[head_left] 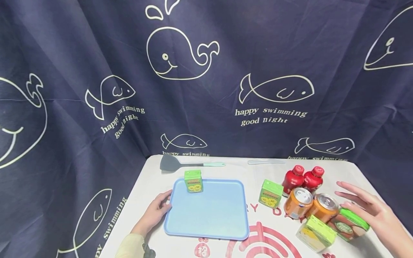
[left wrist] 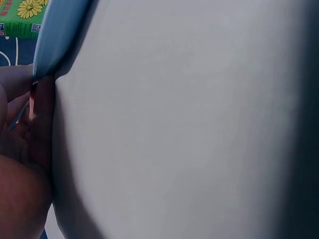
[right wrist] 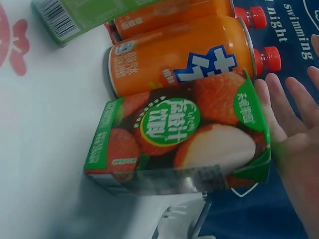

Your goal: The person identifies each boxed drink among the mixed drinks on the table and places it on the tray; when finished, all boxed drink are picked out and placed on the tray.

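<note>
My left hand point(head_left: 157, 210) grips the left rim of a light blue tray point(head_left: 213, 215), seen close up in the left wrist view, where fingers point(left wrist: 42, 114) meet the tray's edge. A green drink carton with yellow flowers point(head_left: 194, 182) stands at the tray's back left corner. On the right side, my right hand point(head_left: 371, 208) has its fingers spread beside a lychee juice carton point(right wrist: 174, 134), brown with a green top, and grips nothing. Against that carton stand two orange soda cans point(head_left: 299, 204) and a light green and yellow carton point(head_left: 316, 234).
Two red bottles point(head_left: 293, 180) are behind the cans, and a second green flower carton point(head_left: 271, 194) is left of them. A spatula point(head_left: 172, 164) and a pale, flat utensil point(head_left: 266, 162) lie along the table's back edge. A patterned dark blue curtain point(head_left: 226, 136) hangs behind.
</note>
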Tool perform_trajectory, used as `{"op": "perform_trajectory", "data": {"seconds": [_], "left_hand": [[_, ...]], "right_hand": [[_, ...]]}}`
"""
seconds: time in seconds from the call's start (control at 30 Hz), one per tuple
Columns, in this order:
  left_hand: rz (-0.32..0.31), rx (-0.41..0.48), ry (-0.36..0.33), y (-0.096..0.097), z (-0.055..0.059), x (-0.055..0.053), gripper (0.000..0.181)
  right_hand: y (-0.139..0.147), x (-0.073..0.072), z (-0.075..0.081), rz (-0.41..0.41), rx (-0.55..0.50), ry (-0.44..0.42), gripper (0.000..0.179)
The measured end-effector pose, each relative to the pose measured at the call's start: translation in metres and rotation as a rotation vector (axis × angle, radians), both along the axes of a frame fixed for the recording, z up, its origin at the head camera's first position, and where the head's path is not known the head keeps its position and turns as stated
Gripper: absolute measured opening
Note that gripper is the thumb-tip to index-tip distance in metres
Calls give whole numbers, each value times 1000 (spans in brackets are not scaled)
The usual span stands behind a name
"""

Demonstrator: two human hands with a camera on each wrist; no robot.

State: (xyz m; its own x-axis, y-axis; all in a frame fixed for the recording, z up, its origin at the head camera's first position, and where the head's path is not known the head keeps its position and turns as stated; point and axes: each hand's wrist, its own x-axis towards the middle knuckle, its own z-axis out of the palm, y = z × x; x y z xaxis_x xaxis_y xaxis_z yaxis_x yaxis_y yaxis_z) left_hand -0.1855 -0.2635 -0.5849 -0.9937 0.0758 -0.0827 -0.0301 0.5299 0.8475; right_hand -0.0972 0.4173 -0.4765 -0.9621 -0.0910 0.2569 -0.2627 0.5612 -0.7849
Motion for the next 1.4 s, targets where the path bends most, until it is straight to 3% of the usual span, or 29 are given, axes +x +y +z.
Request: {"op": "perform_trajectory", "data": {"seconds": [0.17, 0.33, 0.47, 0.6, 0.67, 0.73, 0.8, 0.97, 1.2, 1.3, 1.4], "left_hand": [[0, -2, 0, 0, -1, 1, 54], [1, -8, 2, 0, -2, 2, 55], [11, -17, -4, -1, -3, 1, 55], [13, -26, -1, -1, -4, 1, 55], [11, -29, 9, -1, -4, 0, 55], [6, -34, 18, -1, -4, 0, 54], [10, -33, 13, -1, -4, 0, 55], [11, -35, 8, -1, -2, 1, 54], [7, -11, -4, -1, 0, 1, 54], [10, -9, -5, -1, -1, 0, 55], [14, -12, -4, -1, -2, -1, 55]], "right_hand": [[2, 7, -3, -66, -3, -20, 58], [7, 13, -6, -54, -21, 29, 56], [15, 15, -12, -24, -165, 98, 55], [28, 15, -25, 72, -359, 187, 54], [36, 14, -34, 170, -428, 235, 53], [42, 14, -42, 242, -447, 257, 54], [47, 17, -50, 264, -429, 252, 56], [52, 25, -67, 159, -307, 220, 65], [59, 28, -85, 165, -402, 213, 73], [60, 31, -92, 91, -413, 182, 74], [59, 35, -97, -52, -279, 123, 73]]}}
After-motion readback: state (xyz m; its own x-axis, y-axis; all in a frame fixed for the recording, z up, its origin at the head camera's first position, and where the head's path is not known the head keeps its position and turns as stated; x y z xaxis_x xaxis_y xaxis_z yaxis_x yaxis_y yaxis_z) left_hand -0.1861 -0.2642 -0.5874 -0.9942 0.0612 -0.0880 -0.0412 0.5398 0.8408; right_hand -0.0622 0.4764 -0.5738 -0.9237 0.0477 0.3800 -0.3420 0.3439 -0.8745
